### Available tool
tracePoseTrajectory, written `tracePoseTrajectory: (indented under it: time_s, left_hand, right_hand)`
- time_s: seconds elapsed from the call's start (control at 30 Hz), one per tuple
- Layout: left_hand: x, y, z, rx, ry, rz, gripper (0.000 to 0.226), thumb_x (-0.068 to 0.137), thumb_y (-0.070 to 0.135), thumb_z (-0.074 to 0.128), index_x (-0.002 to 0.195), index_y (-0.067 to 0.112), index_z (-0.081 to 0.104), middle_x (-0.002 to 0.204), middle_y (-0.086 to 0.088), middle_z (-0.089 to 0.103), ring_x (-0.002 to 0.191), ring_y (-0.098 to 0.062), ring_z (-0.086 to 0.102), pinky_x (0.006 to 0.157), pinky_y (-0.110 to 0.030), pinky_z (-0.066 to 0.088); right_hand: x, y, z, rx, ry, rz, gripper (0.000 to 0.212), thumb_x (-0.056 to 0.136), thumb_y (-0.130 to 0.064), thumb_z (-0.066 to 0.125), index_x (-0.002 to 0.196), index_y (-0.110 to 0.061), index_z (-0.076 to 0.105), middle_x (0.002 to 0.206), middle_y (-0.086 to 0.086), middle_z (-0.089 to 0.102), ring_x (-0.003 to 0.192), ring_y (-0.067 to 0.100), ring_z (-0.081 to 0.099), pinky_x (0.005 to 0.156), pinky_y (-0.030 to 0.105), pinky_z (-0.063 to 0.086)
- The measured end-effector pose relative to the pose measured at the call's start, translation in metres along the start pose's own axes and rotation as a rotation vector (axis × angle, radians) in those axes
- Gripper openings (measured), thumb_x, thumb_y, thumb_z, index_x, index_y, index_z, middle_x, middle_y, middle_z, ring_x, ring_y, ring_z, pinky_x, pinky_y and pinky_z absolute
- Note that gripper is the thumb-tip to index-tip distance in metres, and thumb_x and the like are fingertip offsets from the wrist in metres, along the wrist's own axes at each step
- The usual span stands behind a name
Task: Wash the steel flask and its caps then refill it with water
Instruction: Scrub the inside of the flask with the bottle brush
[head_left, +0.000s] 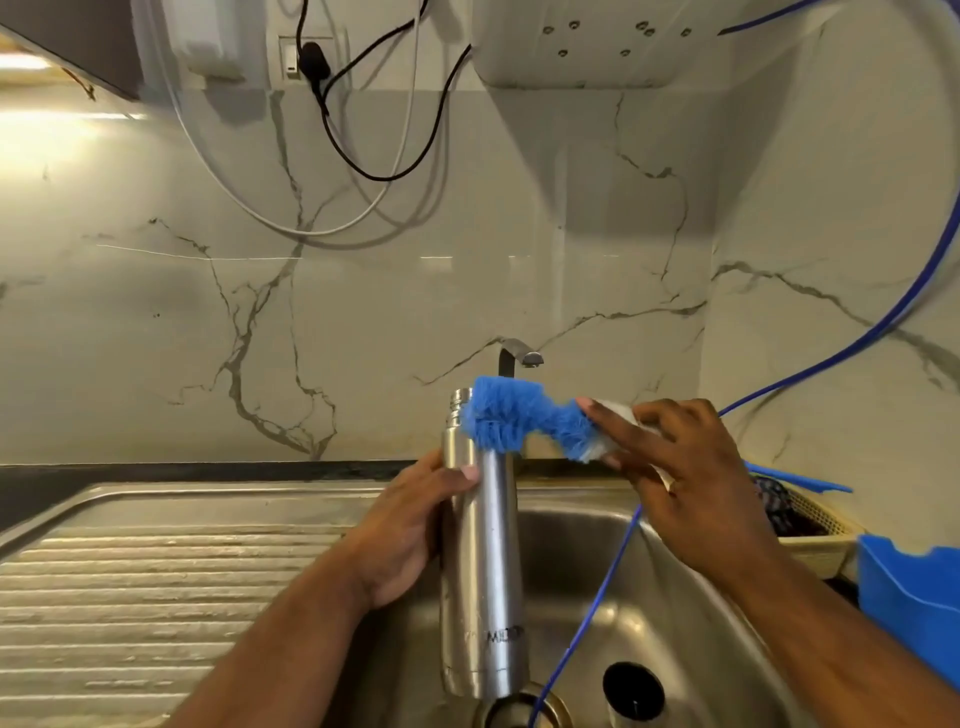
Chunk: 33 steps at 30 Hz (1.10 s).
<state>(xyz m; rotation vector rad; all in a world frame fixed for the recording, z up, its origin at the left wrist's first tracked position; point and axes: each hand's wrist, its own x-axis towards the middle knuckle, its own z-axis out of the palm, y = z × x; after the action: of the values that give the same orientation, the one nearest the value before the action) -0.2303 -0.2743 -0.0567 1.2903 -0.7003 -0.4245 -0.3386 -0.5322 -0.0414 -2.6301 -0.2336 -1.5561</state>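
My left hand (410, 525) grips the steel flask (483, 571) around its upper body and holds it upright over the sink basin (675, 597). The flask's threaded neck (460, 405) is open, with no cap on it. My right hand (680, 473) holds a bottle brush with blue and white bristles (519, 421), and the bristle head lies sideways against the flask's neck and shoulder. A round black cap (632, 691) lies on the basin floor near the drain (519, 712).
A steel tap (519, 358) rises behind the flask. The ribbed drainboard (156, 597) stretches to the left. A thin blue tube (587, 618) runs down into the basin. A blue plastic tub (909, 597) and a woven basket (810, 540) stand at the right.
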Motion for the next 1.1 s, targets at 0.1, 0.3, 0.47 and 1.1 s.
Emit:
tracePoseTrajectory:
  time_s: [0.1,0.3,0.47,1.1]
  left_hand:
    - [0.002,-0.005,0.005,0.060,0.028,0.005,0.065,0.069,0.040,0.087,0.125,0.016,0.066,0.113,-0.013,0.072,0.103,-0.029,0.071,0.084,-0.039,0.058]
    - [0.000,-0.004,-0.002,0.116,0.131,0.029,0.086,0.055,0.044,0.093,0.129,0.017,0.058,0.111,-0.013,0.074,0.101,-0.032,0.073,0.088,-0.050,0.060]
    - [-0.002,-0.006,0.021,0.367,0.120,0.078,0.047,0.078,0.034,0.087,0.115,0.022,0.060,0.093,0.002,0.076,0.083,-0.015,0.074,0.070,-0.026,0.060]
    - [-0.002,0.002,0.010,0.282,0.179,0.060,0.068,0.064,0.049,0.091,0.120,0.027,0.059,0.100,-0.006,0.076,0.090,-0.023,0.076,0.080,-0.042,0.062]
  right_hand:
    - [0.005,-0.029,0.003,0.015,-0.002,-0.040,0.093,0.087,-0.013,0.077,0.153,-0.056,0.026,0.108,-0.002,0.057,0.099,0.020,0.044,0.080,0.047,0.050]
    - [0.002,-0.002,-0.002,-0.034,0.007,-0.006,0.101,0.084,-0.008,0.078,0.153,-0.058,0.025,0.113,-0.002,0.059,0.102,0.023,0.047,0.082,0.052,0.051]
    - [0.002,-0.036,0.008,-0.097,-0.039,-0.086,0.093,0.085,-0.013,0.076,0.154,-0.053,0.028,0.112,0.000,0.057,0.102,0.022,0.045,0.080,0.042,0.047]
    - [0.001,-0.003,-0.003,-0.045,-0.022,0.009,0.088,0.093,-0.016,0.065,0.150,-0.065,0.019,0.111,-0.003,0.059,0.103,0.020,0.045,0.084,0.053,0.047]
